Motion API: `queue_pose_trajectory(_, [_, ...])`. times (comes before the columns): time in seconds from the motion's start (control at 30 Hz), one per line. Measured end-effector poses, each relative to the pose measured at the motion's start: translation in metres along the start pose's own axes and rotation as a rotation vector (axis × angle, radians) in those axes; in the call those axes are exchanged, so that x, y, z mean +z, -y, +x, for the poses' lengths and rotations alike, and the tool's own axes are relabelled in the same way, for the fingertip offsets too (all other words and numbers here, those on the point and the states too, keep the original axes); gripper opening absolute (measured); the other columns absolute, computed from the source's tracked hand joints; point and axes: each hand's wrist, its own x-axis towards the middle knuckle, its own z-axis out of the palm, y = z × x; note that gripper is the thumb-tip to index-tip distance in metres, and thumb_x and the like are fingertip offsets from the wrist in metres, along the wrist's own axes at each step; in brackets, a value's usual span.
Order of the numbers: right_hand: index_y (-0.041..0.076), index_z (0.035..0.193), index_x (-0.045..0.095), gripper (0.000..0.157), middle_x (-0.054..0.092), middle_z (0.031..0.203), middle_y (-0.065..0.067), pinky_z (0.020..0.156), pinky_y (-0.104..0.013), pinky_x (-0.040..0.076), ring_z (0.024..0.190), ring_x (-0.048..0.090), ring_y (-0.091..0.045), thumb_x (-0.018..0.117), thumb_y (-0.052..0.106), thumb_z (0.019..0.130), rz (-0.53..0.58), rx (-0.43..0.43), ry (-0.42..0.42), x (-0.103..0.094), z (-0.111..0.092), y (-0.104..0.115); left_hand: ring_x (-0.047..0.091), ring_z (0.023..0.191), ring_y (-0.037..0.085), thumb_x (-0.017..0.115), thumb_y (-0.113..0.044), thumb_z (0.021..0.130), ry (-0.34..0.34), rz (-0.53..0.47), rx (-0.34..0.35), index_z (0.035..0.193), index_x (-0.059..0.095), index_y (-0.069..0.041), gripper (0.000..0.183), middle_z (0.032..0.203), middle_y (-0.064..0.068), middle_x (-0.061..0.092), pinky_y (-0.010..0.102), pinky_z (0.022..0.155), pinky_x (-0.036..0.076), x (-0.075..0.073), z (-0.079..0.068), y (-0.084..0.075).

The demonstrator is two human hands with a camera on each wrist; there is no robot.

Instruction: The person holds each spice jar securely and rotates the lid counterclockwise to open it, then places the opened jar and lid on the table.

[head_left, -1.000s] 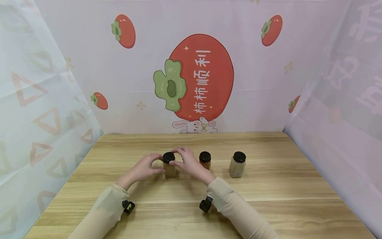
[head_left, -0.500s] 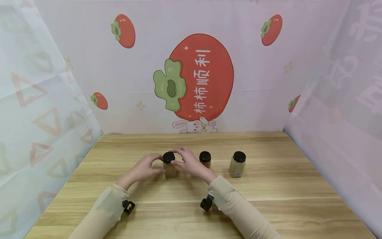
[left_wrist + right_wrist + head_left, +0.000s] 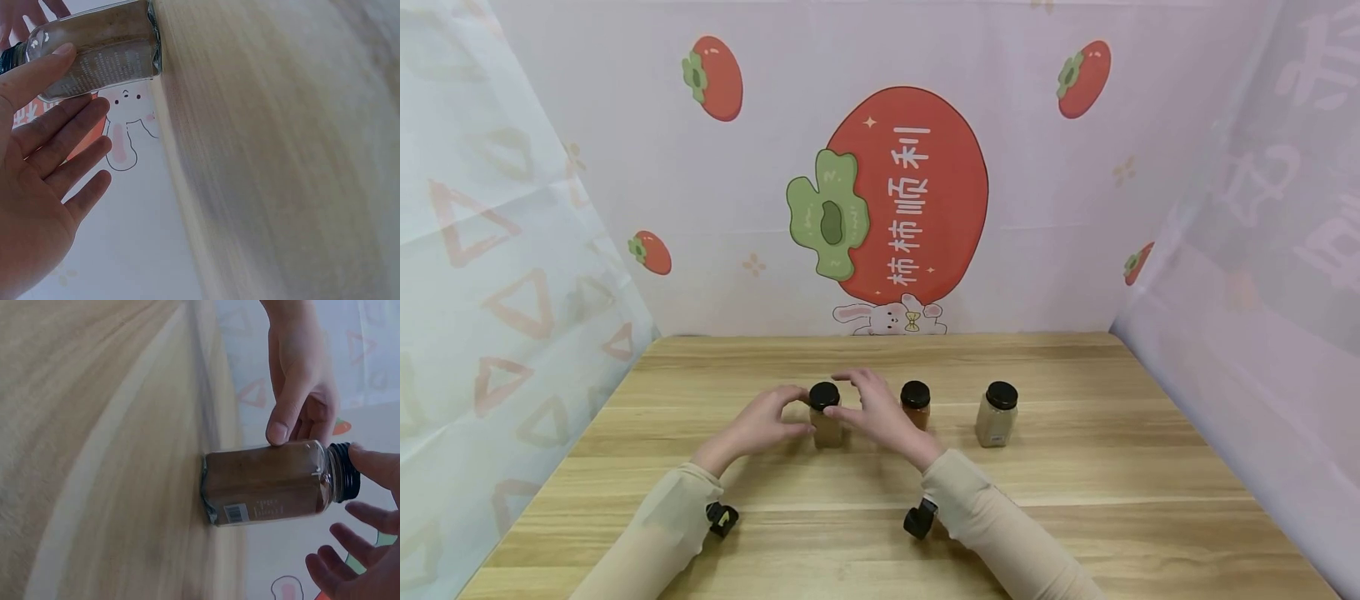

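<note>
A clear square jar of brown powder [image 3: 827, 430] with a black screw lid [image 3: 824, 395] stands upright on the table. From the left, my left hand [image 3: 767, 423] holds its body between thumb and fingers; in the left wrist view the thumb [image 3: 47, 74] lies across the glass. My right hand [image 3: 880, 412] is at the lid from the right. In the right wrist view its thumb [image 3: 374, 464] touches the black lid [image 3: 347, 472], while the other fingers [image 3: 344, 540] are spread and look apart from it.
Behind my right hand stands a jar with orange-brown contents [image 3: 916, 402], partly hidden by the wrist. Farther right is a jar of pale powder [image 3: 997, 419]. Both have black lids. A printed cloth backdrop [image 3: 730, 183] rises behind the wooden table [image 3: 1075, 500].
My right index finger has straightened and moved back off the lid, its thumb staying at the near side. The left hand and all the jars have stayed in place.
</note>
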Motion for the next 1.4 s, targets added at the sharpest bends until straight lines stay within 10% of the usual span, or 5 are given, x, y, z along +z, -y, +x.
queue_pose_trajectory(0.67, [0.010,0.119,0.057,0.047,0.055,0.123,-0.010,0.103,-0.046,0.041,0.124,0.044,-0.031,0.069,0.039,0.085,-0.049,0.064,-0.142,0.016,-0.006,0.012,0.059,0.112,0.026,0.077,-0.023,0.078,-0.007,-0.001,0.012,0.109,0.065,-0.014,0.034,0.110,0.001,0.067,0.050,0.098,0.045,0.000,-0.001,0.000])
queue_pose_trajectory(1.4, [0.015,0.133,0.051,0.044,0.048,0.135,-0.011,0.103,-0.046,0.042,0.128,0.041,-0.028,0.058,0.032,0.094,-0.058,-0.015,0.094,-0.001,0.005,-0.001,0.059,0.113,0.027,0.076,-0.023,0.079,0.001,-0.002,-0.003,0.112,0.064,-0.013,0.037,0.113,0.003,0.066,0.050,0.099,0.044,-0.001,0.000,-0.001])
